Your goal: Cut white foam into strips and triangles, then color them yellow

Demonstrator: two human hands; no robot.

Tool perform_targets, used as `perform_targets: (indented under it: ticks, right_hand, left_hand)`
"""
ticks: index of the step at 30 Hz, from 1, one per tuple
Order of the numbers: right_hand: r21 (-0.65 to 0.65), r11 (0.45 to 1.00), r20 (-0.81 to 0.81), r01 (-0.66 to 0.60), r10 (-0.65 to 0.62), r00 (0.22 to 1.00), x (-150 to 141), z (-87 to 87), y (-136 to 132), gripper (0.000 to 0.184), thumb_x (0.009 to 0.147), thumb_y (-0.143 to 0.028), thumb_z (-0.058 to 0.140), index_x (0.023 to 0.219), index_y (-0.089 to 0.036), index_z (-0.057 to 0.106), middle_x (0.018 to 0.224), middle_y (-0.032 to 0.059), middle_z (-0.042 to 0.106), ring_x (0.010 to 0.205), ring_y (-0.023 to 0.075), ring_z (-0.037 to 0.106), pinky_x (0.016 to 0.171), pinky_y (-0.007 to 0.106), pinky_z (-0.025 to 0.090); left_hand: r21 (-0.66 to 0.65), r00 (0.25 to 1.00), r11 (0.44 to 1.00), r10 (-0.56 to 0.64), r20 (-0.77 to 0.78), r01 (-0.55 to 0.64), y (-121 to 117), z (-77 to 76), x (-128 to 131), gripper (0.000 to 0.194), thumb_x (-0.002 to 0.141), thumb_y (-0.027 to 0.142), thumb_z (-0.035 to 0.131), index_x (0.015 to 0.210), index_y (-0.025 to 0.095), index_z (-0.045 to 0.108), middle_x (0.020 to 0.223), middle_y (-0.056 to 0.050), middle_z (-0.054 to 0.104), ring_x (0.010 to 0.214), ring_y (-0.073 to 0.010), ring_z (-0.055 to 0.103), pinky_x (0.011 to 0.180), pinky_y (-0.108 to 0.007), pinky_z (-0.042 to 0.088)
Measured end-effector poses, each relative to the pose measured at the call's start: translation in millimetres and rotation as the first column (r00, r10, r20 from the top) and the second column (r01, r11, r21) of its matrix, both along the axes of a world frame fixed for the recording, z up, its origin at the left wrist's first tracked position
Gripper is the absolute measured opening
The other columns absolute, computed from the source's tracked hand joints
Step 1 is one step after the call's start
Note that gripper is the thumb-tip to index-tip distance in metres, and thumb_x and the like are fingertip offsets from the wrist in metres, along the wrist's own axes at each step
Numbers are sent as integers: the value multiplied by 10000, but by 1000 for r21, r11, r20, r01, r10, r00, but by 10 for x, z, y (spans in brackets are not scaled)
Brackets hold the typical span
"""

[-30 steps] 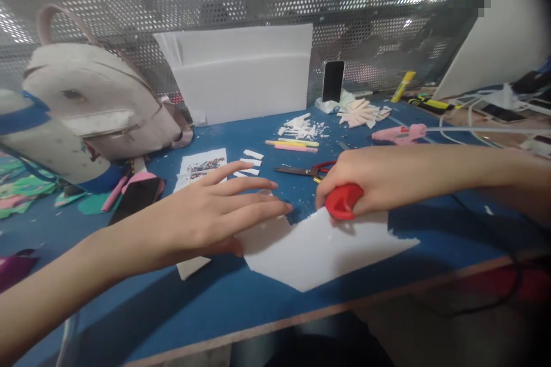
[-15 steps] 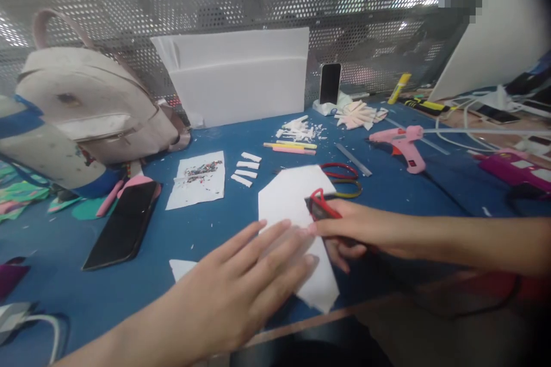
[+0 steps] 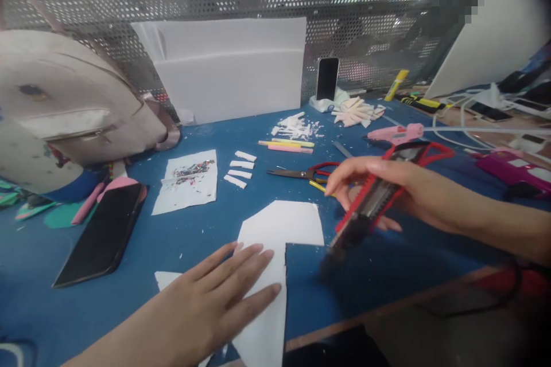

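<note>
My left hand [image 3: 215, 298] lies flat with its fingers spread on a white card piece [image 3: 301, 221] near the table's front edge. The card has slanted upper corners and a square step cut into its right side. My right hand [image 3: 379, 183] is wrapped round a red utility knife [image 3: 368, 200], held up to the right of the card. The knife's tip points down and left, blurred, apart from the card. Behind this hand lie scissors [image 3: 297, 174] with red handles, partly hidden. Another white scrap [image 3: 166, 279] shows beside my left wrist.
A black phone [image 3: 103, 235] and a folded paper [image 3: 185, 183] with coloured bits lie left. Four-sided white strips [image 3: 241, 164], pens [image 3: 288, 146] and white scraps [image 3: 297, 126] are mid-table. A pink glue gun [image 3: 398, 133] lies right; a backpack [image 3: 73, 92] stands back left.
The card has shifted down and left under my left hand. My right hand has lifted away from it to the right with the utility knife, uncovering the stepped edge and the scissors' blades.
</note>
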State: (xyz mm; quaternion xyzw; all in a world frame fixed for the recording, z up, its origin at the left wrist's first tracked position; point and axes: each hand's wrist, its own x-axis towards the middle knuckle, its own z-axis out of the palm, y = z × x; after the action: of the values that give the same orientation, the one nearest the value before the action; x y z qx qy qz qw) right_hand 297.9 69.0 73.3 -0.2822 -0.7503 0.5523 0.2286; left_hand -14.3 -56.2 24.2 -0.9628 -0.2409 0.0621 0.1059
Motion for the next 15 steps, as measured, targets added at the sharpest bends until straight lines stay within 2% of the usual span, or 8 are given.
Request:
perform_targets:
  ticks: [2,4,6,9,12,15]
  right_hand:
    - [-92,996,-108,13,-23,994,-43,-50,19,403,1007,-452,347,1049,-210,666,879,43,672,573,128,638,519,231,539]
    - [57,998,-122,4,3,993,-112,-110,36,339,993,-420,419,1006,-209,684,981,62,677,786,173,684,743,295,568]
    - [268,963,-80,-20,43,996,-192,-160,61,263,970,-358,489,975,-203,701,1036,71,675,955,200,659,902,338,515]
    - [469,879,-34,-88,117,993,-297,-202,113,182,929,-280,557,989,-184,700,1028,80,681,1003,201,632,932,330,481]
    - [508,853,-12,-122,149,989,-362,-211,167,171,929,-256,552,996,-169,684,1015,83,684,964,186,638,904,313,487]
    - [510,843,30,-171,181,983,-387,-209,228,183,950,-242,517,994,-158,674,998,87,688,948,173,637,932,323,475]
  left_hand:
    - [10,1000,1000,18,8,-18,-12,19,12,561,976,341,414,1498,184,283,1524,-106,358,1366,-283,421,1051,-409,455]
    - [21,998,999,32,61,-34,-15,26,66,552,979,342,392,1487,143,306,1513,-108,374,1360,-274,430,1039,-392,467]
    - [11,993,1000,26,114,-28,4,19,154,532,969,295,404,1464,107,348,1490,-121,408,1339,-268,459,1024,-374,486]
    - [-13,989,1000,7,150,-5,77,-33,299,499,956,233,412,1431,79,400,1462,-143,444,1314,-277,488,1013,-373,505]
    - [-10,974,1000,10,225,-8,157,-142,389,480,963,192,388,1427,70,402,1456,-148,455,1318,-290,480,1033,-393,495]
    - [-34,937,996,92,338,-85,200,-275,408,491,978,248,432,1456,157,372,1475,-106,449,1347,-271,447,1108,-410,426]
